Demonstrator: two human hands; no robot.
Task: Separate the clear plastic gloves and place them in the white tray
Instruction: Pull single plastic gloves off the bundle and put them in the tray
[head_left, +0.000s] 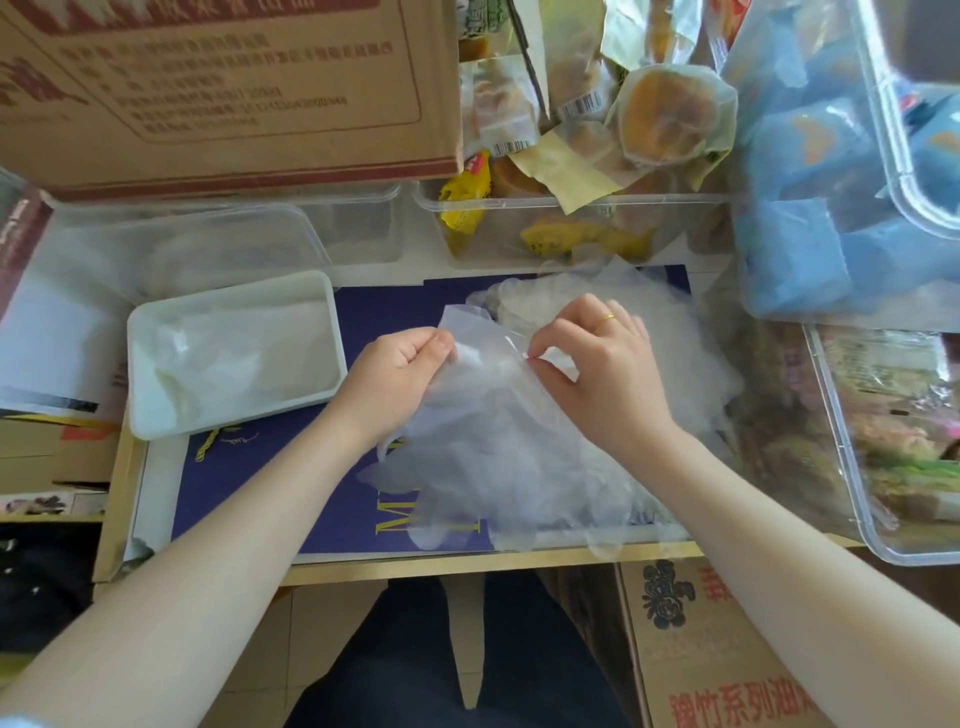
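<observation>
Partway through, the tray (150, 332) held some gloves already; the left hand (400, 374) and right hand (597, 374) pinched one glove (488, 358) atop a large remaining pile (519, 467).

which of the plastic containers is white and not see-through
The white tray left of the left hand; the other tubs are clear plastic.

Cluttered stockroom or packing corner, printed cardboard cartons (228, 88) upper left, clear bins of wrapped snacks (571, 228) (barcoded pastries) top centre.
</observation>
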